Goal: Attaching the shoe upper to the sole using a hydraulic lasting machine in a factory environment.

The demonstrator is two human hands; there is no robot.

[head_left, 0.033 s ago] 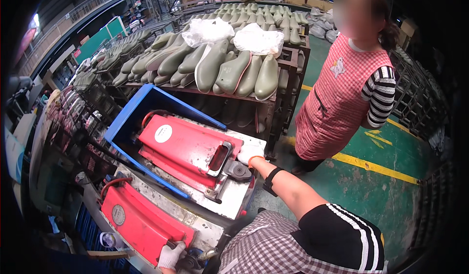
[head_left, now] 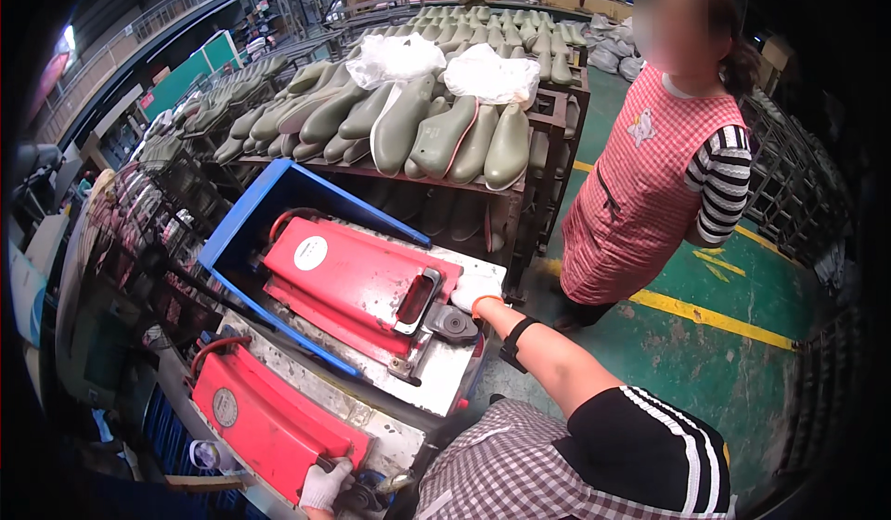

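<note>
The left hand (head_left: 325, 485), in a white glove, is nearest, on the right end of the near red cover (head_left: 269, 418), beside a black knob (head_left: 364, 496). Its fingers bend over the cover's end, but I cannot tell whether they are clamped on it. Just right of it is the wearer's checked apron (head_left: 501, 464).

Farther off, a second red cover (head_left: 343, 269) lies on a white plate (head_left: 441, 372), with a blue frame (head_left: 243, 212) around its left end and sides. The right hand (head_left: 475, 290), also gloved, is at this cover's right end, just beyond a grey-black fitting (head_left: 453, 323). Its fingertips are hard to make out, so I cannot tell whether it grips. The hands are well apart, one at each cover. An orange band (head_left: 479, 307) circles the right wrist.

Beyond, a rack (head_left: 513, 223) bears many green lasts (head_left: 404, 130), with two white bags (head_left: 397, 59) on top. To the right, a co-worker (head_left: 640, 195) in a red checked apron stands near a yellow floor line (head_left: 705, 315).
</note>
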